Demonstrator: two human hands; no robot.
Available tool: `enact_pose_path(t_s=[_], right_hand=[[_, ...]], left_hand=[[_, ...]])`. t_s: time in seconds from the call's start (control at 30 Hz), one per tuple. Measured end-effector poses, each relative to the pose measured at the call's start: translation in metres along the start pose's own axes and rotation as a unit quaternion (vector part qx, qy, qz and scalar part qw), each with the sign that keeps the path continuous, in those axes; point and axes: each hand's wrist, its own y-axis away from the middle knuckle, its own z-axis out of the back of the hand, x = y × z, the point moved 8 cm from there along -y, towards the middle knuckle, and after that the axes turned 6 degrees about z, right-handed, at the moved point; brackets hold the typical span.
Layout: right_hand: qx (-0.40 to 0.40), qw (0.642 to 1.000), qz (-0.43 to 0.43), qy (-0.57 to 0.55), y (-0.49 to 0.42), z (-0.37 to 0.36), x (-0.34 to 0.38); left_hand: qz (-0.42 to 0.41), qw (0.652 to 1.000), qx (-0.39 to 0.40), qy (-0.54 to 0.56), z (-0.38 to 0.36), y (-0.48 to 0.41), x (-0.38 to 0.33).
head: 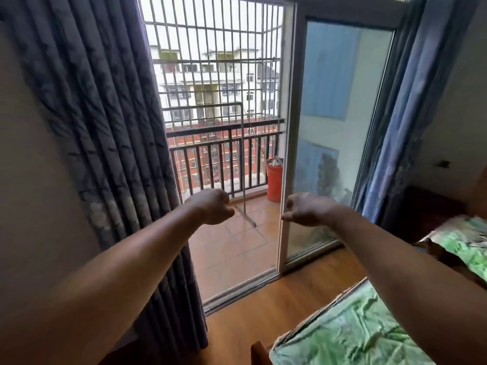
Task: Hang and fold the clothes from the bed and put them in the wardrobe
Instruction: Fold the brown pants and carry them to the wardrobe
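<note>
**Left hand (pixel 210 206) and right hand (pixel 305 210) held out, fingers curled, gripping nothing**

Both bare forearms reach forward at about the same height, the hands near each other but apart. Left hand: fingers folded under, thumb tucked at the side, nothing in it. Right hand: fingers likewise curled downward, thumb pointing toward the left hand, nothing held.

Beyond the hands is an open doorway onto an orange-tiled balcony floor (pixel 232 246). Dark metal balcony railing (pixel 224 159) runs across it, with a barred grille above. Orange-red plastic bucket (pixel 274 183) stands in the balcony's right corner, beside the white-framed sliding glass door (pixel 337 127).

Dark grey patterned curtain (pixel 105 127) hangs left of the doorway; blue curtain (pixel 411 101) hangs right of the glass.

Bed with green printed sheet (pixel 355 333) sits lower right on the brown wooden floor (pixel 276 306), under the right forearm. More green print fabric (pixel 469 246) lies farther right; whether it is bedding or clothing cannot be told.
</note>
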Motion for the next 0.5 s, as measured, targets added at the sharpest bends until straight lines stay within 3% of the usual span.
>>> enact_pose_path(t_s=[0.5], right_hand=[[-0.02, 0.986, -0.167, -0.007, -0.243, 0.01, -0.122]], left_hand=[[-0.149, 0.987, 0.038, -0.045, -0.05, -0.343, -0.028]])
